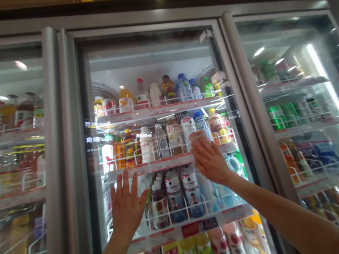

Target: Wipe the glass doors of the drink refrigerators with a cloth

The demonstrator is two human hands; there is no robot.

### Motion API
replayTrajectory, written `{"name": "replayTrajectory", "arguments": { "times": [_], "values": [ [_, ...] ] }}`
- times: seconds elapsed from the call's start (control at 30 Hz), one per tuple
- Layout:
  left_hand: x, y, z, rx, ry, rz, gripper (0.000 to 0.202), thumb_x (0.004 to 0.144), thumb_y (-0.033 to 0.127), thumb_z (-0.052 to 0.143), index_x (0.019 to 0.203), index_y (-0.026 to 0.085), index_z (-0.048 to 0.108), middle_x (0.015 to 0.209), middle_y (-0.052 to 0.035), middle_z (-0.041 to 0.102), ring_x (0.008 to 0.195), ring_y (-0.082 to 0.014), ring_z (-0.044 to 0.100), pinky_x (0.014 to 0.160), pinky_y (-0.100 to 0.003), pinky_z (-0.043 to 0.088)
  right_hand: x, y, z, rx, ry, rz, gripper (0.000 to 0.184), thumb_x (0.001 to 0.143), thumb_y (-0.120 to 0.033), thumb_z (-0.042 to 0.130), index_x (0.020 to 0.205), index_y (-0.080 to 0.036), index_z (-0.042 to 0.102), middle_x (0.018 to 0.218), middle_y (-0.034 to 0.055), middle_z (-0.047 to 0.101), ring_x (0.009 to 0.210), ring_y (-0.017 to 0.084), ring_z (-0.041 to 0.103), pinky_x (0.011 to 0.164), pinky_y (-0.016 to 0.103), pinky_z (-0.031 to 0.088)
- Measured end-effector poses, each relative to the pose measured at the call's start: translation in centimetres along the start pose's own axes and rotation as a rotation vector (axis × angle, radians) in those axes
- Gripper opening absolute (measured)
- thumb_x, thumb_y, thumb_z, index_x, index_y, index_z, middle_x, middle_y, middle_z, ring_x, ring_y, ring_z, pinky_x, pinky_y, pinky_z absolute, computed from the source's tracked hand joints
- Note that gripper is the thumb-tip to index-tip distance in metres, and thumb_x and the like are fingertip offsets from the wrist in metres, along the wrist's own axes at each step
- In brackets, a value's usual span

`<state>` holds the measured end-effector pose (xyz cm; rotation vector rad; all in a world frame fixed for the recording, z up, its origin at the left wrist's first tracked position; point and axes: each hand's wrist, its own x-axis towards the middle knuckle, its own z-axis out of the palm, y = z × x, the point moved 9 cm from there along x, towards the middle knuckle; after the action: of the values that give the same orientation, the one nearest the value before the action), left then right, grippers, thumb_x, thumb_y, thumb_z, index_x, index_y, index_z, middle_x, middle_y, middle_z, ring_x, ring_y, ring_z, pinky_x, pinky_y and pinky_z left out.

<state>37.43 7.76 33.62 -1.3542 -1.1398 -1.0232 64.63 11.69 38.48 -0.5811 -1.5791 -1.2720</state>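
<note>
Both of my hands are raised at the glass door [154,73] of a drinks fridge. My left hand [126,204] is open, its fingers spread and palm turned to the glass, apparently resting on it; it holds nothing. Higher and to the right, my right hand [209,159] presses a pale, thin cloth or tissue [197,136] against the pane. The cloth shows above the fingertips and is partly hidden and blurred. Behind the glass, bottles [174,137] stand on wire-fronted shelves, with labelled bottles [175,197] on the shelf below.
A metal door frame [68,160] runs down the left, beside another glass-fronted section with bottles [12,169]. To the right, beyond a second post [252,109], a further section holds green cans [277,116] and packets. A price display [209,223] sits on a lower shelf edge.
</note>
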Motion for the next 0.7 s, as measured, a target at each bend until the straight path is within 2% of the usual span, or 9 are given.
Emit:
{"name": "replayTrajectory", "arguments": {
  "times": [0.07, 0.1, 0.2, 0.23, 0.3, 0.43, 0.5, 0.63, 0.7],
  "values": [
    [0.0, 0.0, -0.1, 0.001, 0.003, 0.001, 0.063, 0.092, 0.039, 0.032, 0.145, 0.027, -0.001, 0.153, -0.0111, 0.011, 0.141, -0.029, 0.008, 0.109, -0.056, 0.018, -0.1, -0.6, 0.2, 0.028, -0.042, -0.12, 0.052, 0.087, -0.027, 0.043, 0.139, -0.029, 0.035, 0.138, 0.0007, 0.047, 0.138, 0.018, 0.024, 0.114, 0.045, 0.013],
    [0.0, 0.0, -0.1, 0.0, 0.006, 0.003, 0.063, 0.092, 0.039, 0.032, 0.145, 0.027, -0.001, 0.153, -0.0113, 0.011, 0.141, -0.0292, 0.008, 0.109, -0.056, 0.019, 0.0, 0.8, -0.1, 0.0, -0.01, -0.055, 0.052, 0.088, -0.027, 0.041, 0.139, -0.028, 0.033, 0.139, 0.0019, 0.046, 0.138, 0.018, 0.025, 0.114, 0.045, 0.013],
    [-0.1, 0.1, -0.1, -0.003, 0.015, 0.008, 0.064, 0.092, 0.039, 0.033, 0.145, 0.026, -0.001, 0.153, -0.012, 0.012, 0.141, -0.0297, 0.009, 0.108, -0.057, 0.02, -0.2, 6.8, -1.8, -0.141, 0.145, 0.356, 0.053, 0.089, -0.028, 0.036, 0.142, -0.019, 0.03, 0.143, 0.0101, 0.04, 0.138, 0.024, 0.022, 0.111, 0.052, 0.015],
    [-0.1, 0.1, -0.1, -0.004, 0.018, 0.007, 0.064, 0.092, 0.039, 0.033, 0.145, 0.026, -0.001, 0.153, -0.0121, 0.012, 0.141, -0.0298, 0.009, 0.108, -0.057, 0.02, -0.3, 7.5, -1.9, -0.163, 0.164, 0.421, 0.054, 0.089, -0.028, 0.035, 0.142, -0.018, 0.03, 0.144, 0.0114, 0.038, 0.139, 0.025, 0.021, 0.11, 0.053, 0.015],
    [0.0, 0.0, 0.0, -0.006, 0.017, 0.0, 0.063, 0.092, 0.039, 0.032, 0.145, 0.026, -0.001, 0.153, -0.0122, 0.012, 0.141, -0.0298, 0.009, 0.108, -0.058, 0.019, 0.3, 6.1, -1.4, -0.135, 0.127, 0.337, 0.053, 0.089, -0.029, 0.038, 0.141, -0.019, 0.032, 0.143, 0.0102, 0.039, 0.139, 0.025, 0.02, 0.11, 0.052, 0.015],
    [-0.1, -0.1, 0.1, -0.007, 0.012, -0.012, 0.063, 0.092, 0.039, 0.032, 0.145, 0.025, 0.0, 0.153, -0.013, 0.013, 0.141, -0.0298, 0.008, 0.109, -0.058, 0.019, 0.4, 0.0, -0.1, 0.006, -0.025, -0.084, 0.051, 0.088, -0.028, 0.043, 0.138, -0.025, 0.036, 0.138, 0.0023, 0.048, 0.139, 0.019, 0.022, 0.114, 0.046, 0.013],
    [-0.1, 0.0, 0.1, 0.0, 0.008, -0.01, 0.062, 0.092, 0.039, 0.032, 0.145, 0.024, 0.003, 0.152, -0.014, 0.014, 0.141, -0.0296, 0.008, 0.109, -0.058, 0.019, 0.2, 0.4, -0.6, -0.014, 0.015, -0.033, 0.05, 0.088, -0.026, 0.042, 0.138, -0.023, 0.037, 0.137, 0.0042, 0.049, 0.138, 0.019, 0.023, 0.113, 0.046, 0.014],
    [0.0, 0.1, 0.2, 0.02, -0.02, -0.022, 0.059, 0.092, 0.04, 0.031, 0.144, 0.017, 0.017, 0.15, -0.017, 0.019, 0.141, -0.0302, 0.009, 0.108, -0.057, 0.021, -0.3, 2.3, -1.6, -0.111, 0.164, 0.313, 0.051, 0.088, -0.026, 0.041, 0.138, -0.016, 0.036, 0.14, 0.0116, 0.044, 0.14, 0.022, 0.019, 0.111, 0.049, 0.015],
    [0.0, 0.1, 0.3, 0.029, -0.036, -0.037, 0.057, 0.092, 0.042, 0.029, 0.142, 0.014, 0.026, 0.15, -0.0179, 0.021, 0.141, -0.0303, 0.01, 0.108, -0.057, 0.022, -0.1, -0.6, -0.7, -0.052, 0.102, 0.195, 0.05, 0.088, -0.028, 0.041, 0.137, -0.018, 0.038, 0.14, 0.0083, 0.045, 0.14, 0.021, 0.016, 0.113, 0.047, 0.013]
  ]
}}
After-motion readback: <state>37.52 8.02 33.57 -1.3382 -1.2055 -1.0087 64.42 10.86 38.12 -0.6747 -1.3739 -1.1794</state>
